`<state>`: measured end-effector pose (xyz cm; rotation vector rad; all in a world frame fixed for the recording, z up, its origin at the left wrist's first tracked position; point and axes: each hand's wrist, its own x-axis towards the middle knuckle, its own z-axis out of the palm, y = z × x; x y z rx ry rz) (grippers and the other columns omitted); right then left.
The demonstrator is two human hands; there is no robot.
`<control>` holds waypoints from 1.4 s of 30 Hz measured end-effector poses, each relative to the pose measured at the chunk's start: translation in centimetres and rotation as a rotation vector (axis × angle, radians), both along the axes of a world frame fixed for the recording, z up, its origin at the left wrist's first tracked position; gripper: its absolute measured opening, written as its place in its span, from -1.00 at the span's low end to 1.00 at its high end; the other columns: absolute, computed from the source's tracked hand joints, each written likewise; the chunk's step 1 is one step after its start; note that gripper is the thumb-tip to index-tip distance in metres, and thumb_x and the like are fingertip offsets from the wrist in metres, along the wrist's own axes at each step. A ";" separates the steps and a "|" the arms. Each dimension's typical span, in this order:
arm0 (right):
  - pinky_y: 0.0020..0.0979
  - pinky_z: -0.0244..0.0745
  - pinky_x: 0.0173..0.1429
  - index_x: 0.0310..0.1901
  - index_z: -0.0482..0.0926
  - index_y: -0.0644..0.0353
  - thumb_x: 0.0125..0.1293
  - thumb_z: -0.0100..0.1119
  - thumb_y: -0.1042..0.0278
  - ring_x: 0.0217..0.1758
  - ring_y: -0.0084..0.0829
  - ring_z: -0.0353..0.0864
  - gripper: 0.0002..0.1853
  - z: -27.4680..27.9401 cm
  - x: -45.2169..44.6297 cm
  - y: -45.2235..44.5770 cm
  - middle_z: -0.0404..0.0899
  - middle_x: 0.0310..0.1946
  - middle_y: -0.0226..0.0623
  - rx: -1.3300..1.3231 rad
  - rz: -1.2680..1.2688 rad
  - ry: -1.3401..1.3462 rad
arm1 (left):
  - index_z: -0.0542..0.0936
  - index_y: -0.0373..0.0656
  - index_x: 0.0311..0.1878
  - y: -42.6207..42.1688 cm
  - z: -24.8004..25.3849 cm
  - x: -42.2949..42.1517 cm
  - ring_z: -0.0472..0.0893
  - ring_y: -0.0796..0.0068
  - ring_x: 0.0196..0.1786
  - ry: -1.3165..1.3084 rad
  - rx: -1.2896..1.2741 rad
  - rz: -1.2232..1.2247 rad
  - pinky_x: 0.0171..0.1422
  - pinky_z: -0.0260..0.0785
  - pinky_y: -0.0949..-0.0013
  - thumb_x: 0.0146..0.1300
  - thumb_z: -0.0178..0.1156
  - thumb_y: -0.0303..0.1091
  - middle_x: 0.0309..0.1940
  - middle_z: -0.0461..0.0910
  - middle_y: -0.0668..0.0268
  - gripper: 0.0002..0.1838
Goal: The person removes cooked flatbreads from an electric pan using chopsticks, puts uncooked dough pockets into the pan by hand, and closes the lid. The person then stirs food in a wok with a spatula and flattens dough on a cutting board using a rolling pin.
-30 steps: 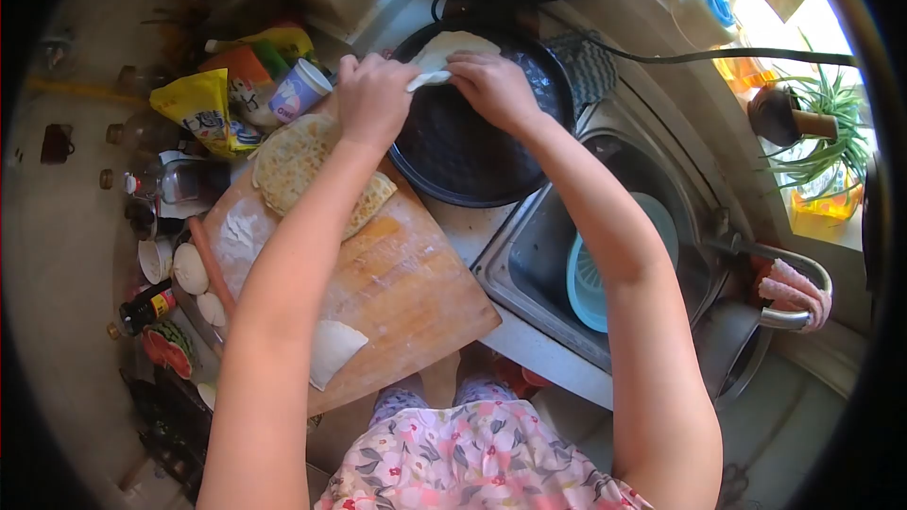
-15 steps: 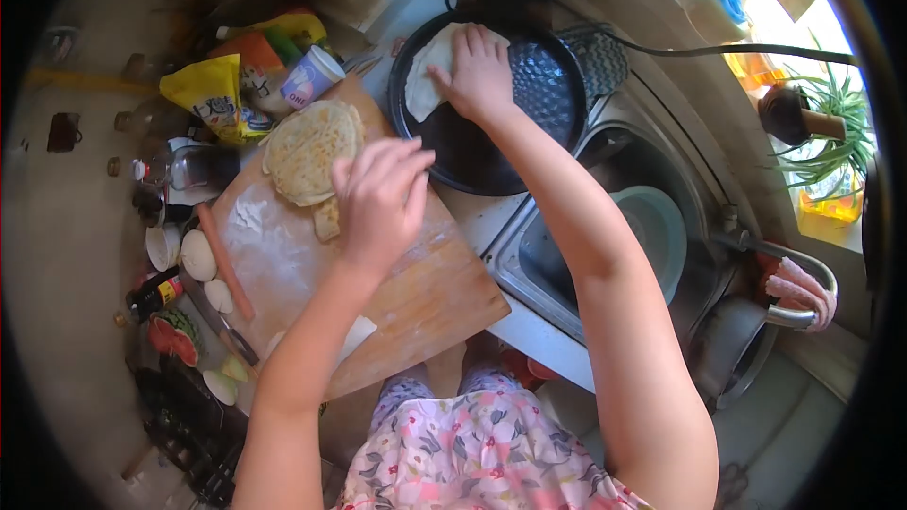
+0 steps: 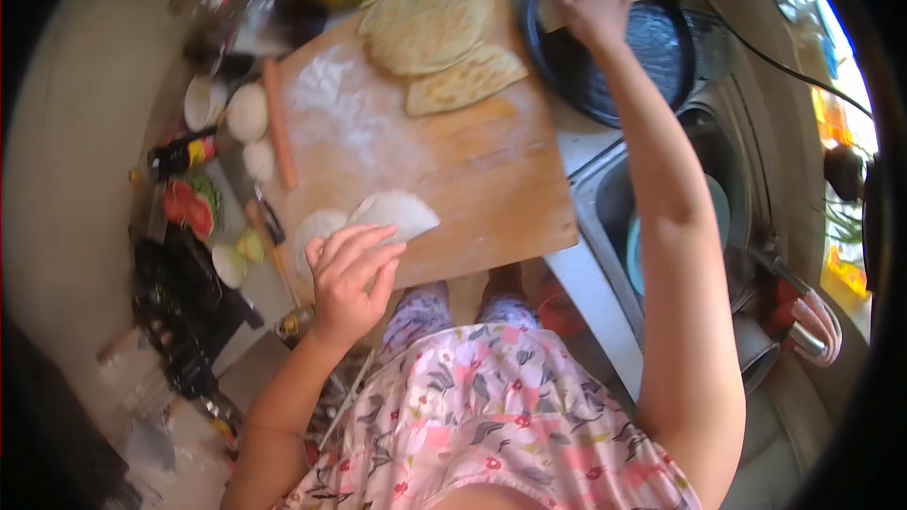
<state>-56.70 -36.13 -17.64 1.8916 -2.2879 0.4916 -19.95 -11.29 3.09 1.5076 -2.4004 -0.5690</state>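
Note:
My right hand [image 3: 597,2] lies spread over a pale flat dough piece [image 3: 557,5] in the round black pan [image 3: 605,104], at the top right of the head view. The hand hides part of that dough. My left hand [image 3: 354,279] is at the near edge of the wooden board [image 3: 482,208], fingers apart and holding nothing. Just beyond its fingertips is a folded half-moon of raw dough [image 3: 397,214], with another pale dough round [image 3: 319,231] beside it. Whether the fingertips touch the dough, I cannot tell. Browned flatbreads [image 3: 425,26] are piled at the board's far side, a folded flatbread [image 3: 463,80] against them.
A rolling pin [image 3: 280,123] lies along the board's left side by white dough balls [image 3: 248,113]. Farther left are a dark bottle [image 3: 179,156] and a cut watermelon [image 3: 189,208]. The sink with its pale basin [image 3: 720,217] is right of the board.
My left hand has come down from beside the browned flatbreads to the half-moon dough at the board's near edge. My right hand stays on the dough in the pan. The view has shifted.

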 end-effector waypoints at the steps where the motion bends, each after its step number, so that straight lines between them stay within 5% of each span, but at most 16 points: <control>1: 0.19 -0.14 0.51 0.46 0.17 -0.05 0.34 -0.16 -0.38 0.60 -0.05 -0.13 -0.21 -0.1 0.3 0.0 0.01 0.52 -0.11 -0.047 -0.001 0.001 | 0.69 -0.04 -0.24 0.6 -0.1 1.0 0.58 0.35 0.02 0.001 -0.014 0.041 0.11 0.16 0.28 0.05 0.29 -0.46 -0.09 0.66 0.37 -0.82; 3: 0.20 -0.17 0.51 0.48 0.12 -0.06 0.33 -0.18 -0.40 0.60 -0.04 -0.16 -0.18 -2.3 -0.3 0.4 -0.02 0.53 -0.12 0.027 0.030 0.092 | 0.69 -0.12 -0.22 2.4 -0.7 3.7 0.58 0.29 0.03 -0.012 0.019 0.160 0.15 0.19 0.28 0.06 0.27 -0.48 -0.10 0.68 0.32 -0.82; 7: -0.03 0.03 0.45 0.29 0.41 0.12 0.45 -0.09 -0.09 0.41 -0.07 0.23 -0.45 3.7 2.4 3.3 0.39 0.29 -0.05 -0.499 0.184 -0.254 | 0.61 -0.20 -0.04 4.0 -3.6 7.6 0.55 0.16 0.06 0.002 0.107 0.285 0.23 0.27 0.20 0.08 0.28 -0.47 -0.02 0.61 0.20 -0.68; 9: -0.19 0.34 0.15 0.03 0.55 0.23 0.40 0.03 0.34 0.00 -0.10 0.49 -0.74 9.8 8.3 10.0 0.58 -0.08 -0.07 -0.448 0.351 -0.666 | 0.56 -0.19 0.04 3.3 -6.2 8.0 0.54 0.10 0.07 0.132 0.144 0.335 0.21 0.31 0.16 0.07 0.30 -0.47 0.02 0.56 0.14 -0.60; 11: -0.23 0.36 0.10 0.03 0.55 0.28 0.34 0.03 0.51 -0.06 -0.13 0.48 -0.74 9.1 11.7 17.2 0.55 -0.12 -0.05 -0.185 0.491 -0.852 | 0.47 -0.22 0.14 1.4 -8.9 7.5 0.54 0.05 0.06 0.128 0.171 0.261 0.21 0.35 0.16 0.05 0.35 -0.43 0.05 0.52 0.08 -0.47; 15: -0.24 0.39 0.18 0.00 0.59 0.29 0.41 0.03 0.36 0.05 -0.13 0.54 -0.74 9.9 18.9 27.7 0.58 -0.06 -0.05 0.298 0.476 -1.218 | 0.49 -0.20 0.11 -2.3 -10.9 6.2 0.55 0.09 0.05 0.081 0.495 0.299 0.20 0.33 0.18 -0.06 0.45 -0.32 0.03 0.54 0.10 -0.40; 18: -0.34 0.45 -0.02 -0.07 0.61 0.35 0.51 -0.05 0.14 -0.20 -0.41 0.57 -0.61 7.2 21.6 32.2 0.65 -0.30 -0.16 0.514 0.114 -1.423 | 0.54 -0.21 0.02 -3.5 -10.5 5.4 0.57 0.12 0.02 -0.186 0.570 0.251 0.20 0.33 0.21 -0.12 0.50 -0.25 -0.05 0.59 0.13 -0.41; 21: -0.37 0.52 -0.09 0.05 0.57 0.37 0.44 0.03 0.12 -0.22 -0.47 0.62 -0.57 5.5 22.6 33.8 0.68 -0.27 -0.19 0.835 0.070 -1.532 | 0.59 -0.24 -0.04 -3.5 -12.0 4.7 0.60 0.14 -0.04 -0.198 0.477 0.148 0.18 0.35 0.24 -0.12 0.51 -0.23 -0.15 0.65 0.15 -0.45; 23: -0.44 0.55 -0.03 0.15 0.48 0.47 0.37 0.14 0.32 -0.15 -0.48 0.67 -0.57 5.3 23.2 34.3 0.67 -0.17 -0.19 0.785 -0.040 -1.825 | 0.61 -0.23 -0.08 -1.6 -12.7 5.1 0.62 0.12 -0.04 0.039 0.224 0.057 0.15 0.38 0.22 -0.11 0.50 -0.24 -0.18 0.68 0.13 -0.50; 27: -0.47 0.52 0.03 0.16 0.43 0.41 0.30 0.25 0.38 -0.08 -0.47 0.65 -0.55 3.4 23.7 35.1 0.64 -0.10 -0.22 0.756 -0.160 -2.097 | 0.57 -0.25 -0.08 2.4 -11.5 3.8 0.65 -0.02 -0.18 0.120 0.341 0.033 -0.11 0.51 0.15 0.02 0.41 -0.38 -0.25 0.66 0.10 -0.62; 30: -0.49 0.50 -0.02 0.13 0.43 0.37 0.24 0.33 0.37 -0.05 -0.52 0.61 -0.53 3.6 23.7 34.9 0.63 -0.09 -0.26 0.735 -0.099 -2.145 | 0.57 -0.25 -0.05 3.3 -9.8 3.1 0.70 0.08 -0.22 0.140 0.367 0.163 -0.13 0.53 0.25 0.04 0.39 -0.48 -0.27 0.69 0.12 -0.63; 34: -0.48 0.43 0.13 0.23 0.36 0.29 0.20 0.40 0.30 0.10 -0.52 0.54 -0.38 4.6 23.0 34.1 0.57 0.05 -0.30 0.637 0.051 -2.404 | 0.57 -0.28 0.04 2.9 -6.9 2.0 0.70 0.45 -0.11 0.374 0.506 0.239 -0.06 0.51 0.40 0.04 0.36 -0.61 -0.18 0.71 0.17 -0.57; 40: -0.36 0.37 0.28 0.31 0.32 0.16 0.22 0.38 0.20 0.24 -0.48 0.45 -0.33 5.3 21.2 32.1 0.49 0.19 -0.36 0.477 0.172 -2.692 | 0.56 -0.37 0.09 0.7 -4.5 -1.8 0.65 0.44 -0.08 0.691 0.773 0.323 0.02 0.50 0.40 0.14 0.36 -0.54 -0.12 0.67 0.24 -0.59; 42: -0.34 0.37 0.28 0.31 0.32 0.15 0.23 0.37 0.16 0.25 -0.48 0.45 -0.33 7.8 19.6 31.1 0.48 0.20 -0.38 0.402 0.110 -2.760 | 0.50 -0.35 0.16 -0.6 -5.4 -2.8 0.62 0.46 0.00 0.660 0.599 0.299 0.11 0.46 0.39 0.15 0.38 -0.48 -0.03 0.63 0.23 -0.51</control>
